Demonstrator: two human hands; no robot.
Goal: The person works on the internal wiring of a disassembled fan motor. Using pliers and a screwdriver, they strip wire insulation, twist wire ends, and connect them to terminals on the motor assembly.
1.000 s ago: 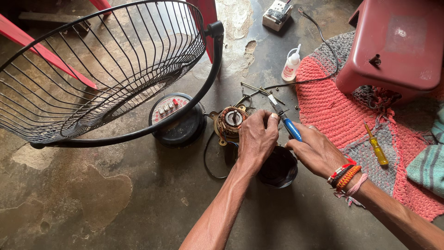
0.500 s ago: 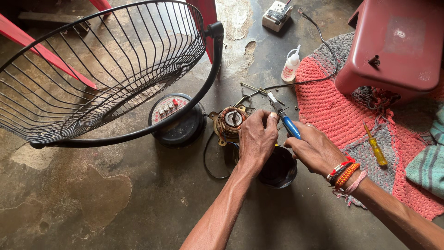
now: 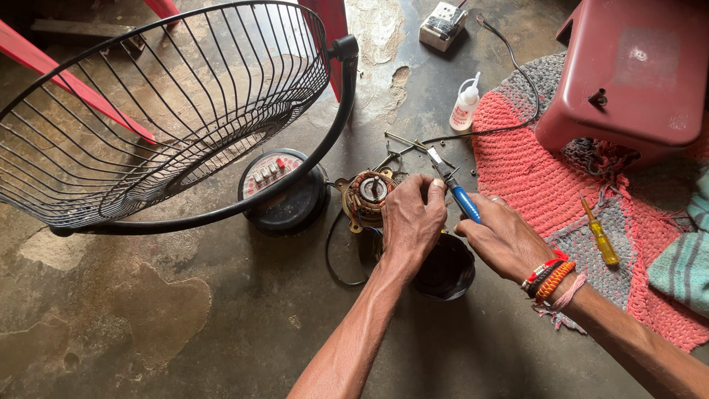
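Two bare hands at work low over a stained concrete floor. Left hand curled, fingers bent down over wiring at the edge of a fan motor with copper windings; whether anything is pinched under those fingers, impossible to tell. Right hand closed around the blue handles of a pair of pliers, metal nose pointing up and away from the palm, just past the left fingertips. Woven bracelets in red, orange and pink on the right wrist.

Directly beneath both hands, a round black housing; a thin black wire looping out from under the left wrist. Left of the motor, touching nothing held, a round black fan base with a row of red and white switches. Farther left and above, a large black wire fan guard, tilted. Right of the pliers hand, a red and grey woven mat carrying a yellow-handled screwdriver and a dark red plastic stool. Beyond the plier tips, a small white squeeze bottle, upright, and well past it a small grey boxy device.
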